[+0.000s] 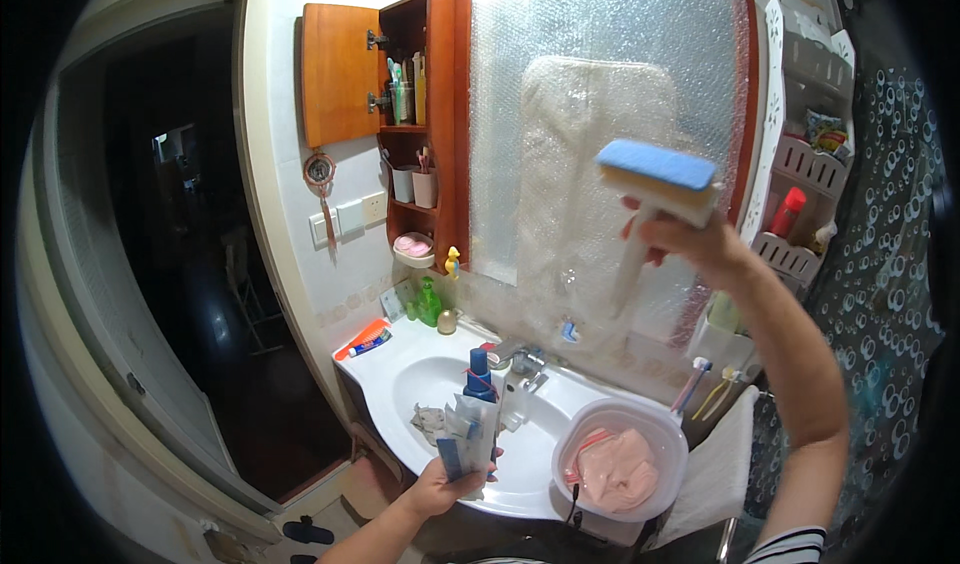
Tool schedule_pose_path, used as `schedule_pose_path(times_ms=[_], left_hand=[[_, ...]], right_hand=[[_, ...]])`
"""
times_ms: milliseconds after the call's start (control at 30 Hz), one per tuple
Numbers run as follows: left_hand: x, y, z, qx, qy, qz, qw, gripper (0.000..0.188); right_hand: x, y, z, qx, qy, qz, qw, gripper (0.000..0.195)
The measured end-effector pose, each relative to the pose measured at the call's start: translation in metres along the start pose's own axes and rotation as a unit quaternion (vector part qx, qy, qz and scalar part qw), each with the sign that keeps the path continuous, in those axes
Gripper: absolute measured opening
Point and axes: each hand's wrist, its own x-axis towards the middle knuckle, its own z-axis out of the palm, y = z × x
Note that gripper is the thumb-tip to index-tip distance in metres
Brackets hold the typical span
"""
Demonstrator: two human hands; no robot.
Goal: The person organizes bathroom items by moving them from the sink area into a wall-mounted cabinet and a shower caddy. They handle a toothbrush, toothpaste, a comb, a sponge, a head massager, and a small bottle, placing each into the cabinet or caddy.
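Observation:
My right hand (686,238) is raised in front of the bubble-wrap-covered panel above the basin. It grips a sponge-headed cleaning wiper (656,166) with a blue pad, a yellow layer and a white handle that points down. The wiper is slightly blurred. Low over the basin's front, my left hand (448,481) clasps a dark blue bottle (480,376) together with clear plastic packets (472,429) that have blue parts. The packets hide most of the bottle. Behind them, a crumpled grey cloth (429,421) lies in the white washbasin (409,384).
A translucent tub (675,451) with pink cloth stands on the basin's right side, beside a hanging white towel (709,474). The faucet (529,361) is at the back. A wooden cabinet (442,114) has its door open. A green pump bottle (427,301) stands back left.

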Motion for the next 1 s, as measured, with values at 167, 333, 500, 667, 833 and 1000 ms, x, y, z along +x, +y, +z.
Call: schedule_pose_path(times_ms=[167,333,500,667,833,1000], left_hand=[[0.011,0.007,-0.048,-0.012,-0.041,0.002,0.999,0.024],[0.002,0.021,-0.114,-0.017,-0.047,-0.02,0.999,0.024],[0.037,0.057,-0.163,0.027,-0.078,0.105,0.991,0.027],[0.038,0.077,-0.199,0.002,-0.036,0.155,0.987,0.03],[0.044,0.1,-0.215,-0.007,-0.018,0.122,0.992,0.027],[0.042,0.111,-0.236,0.065,-0.075,0.167,0.981,0.029]], right_hand=[[0.029,0.058,0.059,0.163,-0.05,0.0,0.985,0.04],[0.073,0.074,0.124,0.339,-0.044,0.028,0.939,0.047],[0.102,0.082,0.206,0.321,-0.046,0.07,0.943,0.055],[0.113,0.081,0.273,0.375,-0.076,0.045,0.923,0.048],[0.112,0.076,0.322,0.396,-0.09,0.033,0.913,0.046],[0.121,0.072,0.343,0.426,-0.138,0.091,0.89,0.058]])
